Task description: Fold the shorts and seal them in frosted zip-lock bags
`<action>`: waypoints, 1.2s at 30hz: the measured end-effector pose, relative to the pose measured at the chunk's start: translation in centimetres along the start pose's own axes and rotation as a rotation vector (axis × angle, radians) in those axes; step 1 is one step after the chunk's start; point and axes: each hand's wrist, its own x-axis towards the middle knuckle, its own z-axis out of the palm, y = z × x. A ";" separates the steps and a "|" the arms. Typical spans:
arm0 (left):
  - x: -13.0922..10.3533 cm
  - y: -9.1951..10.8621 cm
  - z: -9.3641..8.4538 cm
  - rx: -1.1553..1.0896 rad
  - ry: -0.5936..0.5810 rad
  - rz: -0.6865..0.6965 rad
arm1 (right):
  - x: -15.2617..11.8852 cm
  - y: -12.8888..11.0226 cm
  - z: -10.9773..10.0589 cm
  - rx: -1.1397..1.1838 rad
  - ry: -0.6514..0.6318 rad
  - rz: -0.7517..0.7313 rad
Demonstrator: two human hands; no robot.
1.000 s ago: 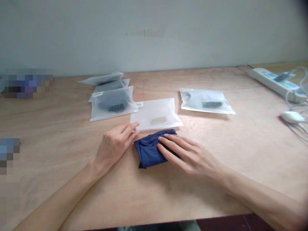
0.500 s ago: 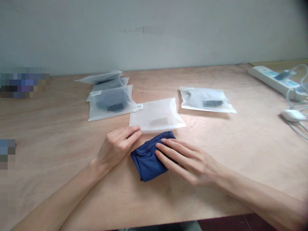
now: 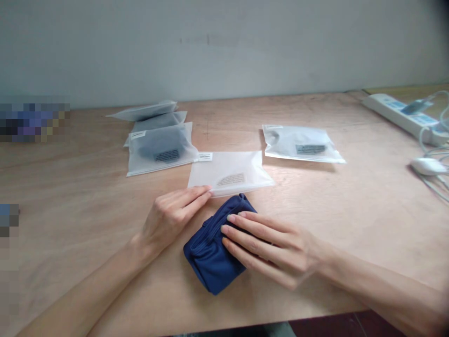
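Note:
A folded dark blue cloth [image 3: 213,262] lies tilted on the wooden table near its front. My right hand [image 3: 273,248] rests on the cloth's right part, fingers stretched and spread, thumb hidden. Beyond the cloth is a flat frosted white bag [image 3: 228,166] with small print and a white tag at its upper left. My left hand [image 3: 175,210] pinches the bag's near edge at its left corner, fingers together. Between my left hand and the cloth is a narrow gap.
Several frosted bags with dark contents [image 3: 159,147] overlap at the back left. Another filled bag [image 3: 301,144] lies at the back right. A power strip [image 3: 403,117] and white charger [image 3: 428,166] with cables sit at the far right.
The blue cloth has come nearer and turned, with my right hand on it. The flat bag's near edge has shifted slightly nearer and right, and its far edge looks straighter.

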 end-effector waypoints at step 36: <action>-0.2 1.2 0.1 -0.216 0.108 -0.029 | -0.1 0.8 2.0 -0.111 -0.167 0.464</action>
